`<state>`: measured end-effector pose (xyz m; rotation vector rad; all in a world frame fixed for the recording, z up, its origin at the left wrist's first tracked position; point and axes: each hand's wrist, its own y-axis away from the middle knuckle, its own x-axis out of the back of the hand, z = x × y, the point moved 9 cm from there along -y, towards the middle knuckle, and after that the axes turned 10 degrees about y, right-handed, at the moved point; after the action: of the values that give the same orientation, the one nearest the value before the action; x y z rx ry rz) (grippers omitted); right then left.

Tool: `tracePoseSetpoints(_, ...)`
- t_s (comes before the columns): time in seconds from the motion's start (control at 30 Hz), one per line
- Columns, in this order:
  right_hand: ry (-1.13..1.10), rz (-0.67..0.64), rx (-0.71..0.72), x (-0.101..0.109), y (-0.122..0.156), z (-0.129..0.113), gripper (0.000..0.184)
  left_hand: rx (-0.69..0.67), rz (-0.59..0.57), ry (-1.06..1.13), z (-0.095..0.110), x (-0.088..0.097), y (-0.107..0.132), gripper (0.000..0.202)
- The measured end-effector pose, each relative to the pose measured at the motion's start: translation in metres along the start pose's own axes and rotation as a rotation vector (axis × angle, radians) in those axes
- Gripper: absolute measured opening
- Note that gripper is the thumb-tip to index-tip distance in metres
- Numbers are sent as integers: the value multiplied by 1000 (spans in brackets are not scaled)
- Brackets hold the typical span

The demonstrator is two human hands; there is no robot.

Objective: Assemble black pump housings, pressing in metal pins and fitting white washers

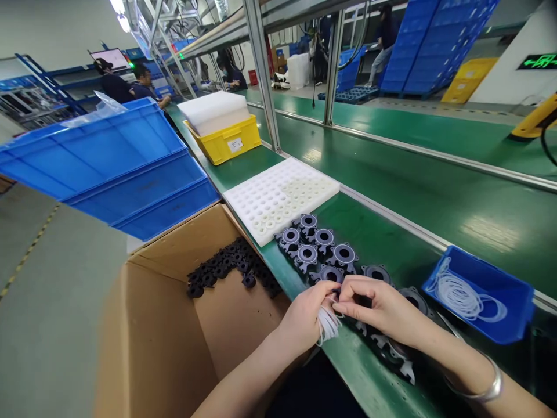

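Observation:
My left hand (303, 313) is closed around a bundle of thin white rubber rings (328, 326), which hang down below its fingers. Close against it, my right hand (378, 301) pinches a ring of the bundle between thumb and forefinger; the fingertips partly hide it. Both hands are above the near edge of the green bench (300, 285). Under and beyond them stand two rows of black round parts (307, 254) with grey ring faces and dark centre holes. Several of these parts are partly covered by my right hand and forearm.
A blue bin (527, 310) with more white rings (456, 296) stands at right. Beyond the parts lies a white foam tray (278, 200) with round holes. An open cardboard box (161, 325) holds black pieces (226, 264). Blue crates (108, 151) and a yellow crate (230, 142) are farther left.

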<state>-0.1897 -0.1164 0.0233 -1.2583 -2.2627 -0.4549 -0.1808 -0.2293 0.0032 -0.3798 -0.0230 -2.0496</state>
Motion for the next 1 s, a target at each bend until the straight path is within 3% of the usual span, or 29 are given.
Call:
tracePoseSetpoints(0.17, 96, 116, -18, 21, -9, 8, 31, 10, -27, 308, -17, 2, 15, 42)
tracePoseSetpoints(0.27, 223, 200, -50, 26, -18, 21, 26, 14, 155, 417, -29, 31, 19, 44)
tracePoseSetpoints(0.33, 346, 231, -57, 25, -24, 27, 22, -3, 301, 273, -31, 53, 23, 40)
tracePoseSetpoints(0.4, 474, 260, -58, 24, -29, 30, 20, -83, 326, -6, -21, 63, 24, 37)
tracePoseSetpoints(0.5, 604, 294, -77, 25, -31, 32, 18, -265, 163, -381, -6, 45, 23, 41)
tracePoseSetpoints(0.63, 663, 288, -79, 25, -31, 31, 18, -432, -43, -605, -2, 8, 21, 50)
tracePoseSetpoints(0.77, 688, 326, -27, 28, -27, 23, 11, -498, -63, -701, 3, -2, 15, 49)
tracePoseSetpoints(0.83, 679, 340, 50, 27, -23, 15, 19, -519, -53, -734, 7, 0, 14, 47)
tracePoseSetpoints(1.0, 687, 183, 257, 5, -16, 2, 39, -535, -76, -774, 9, -1, 14, 52)
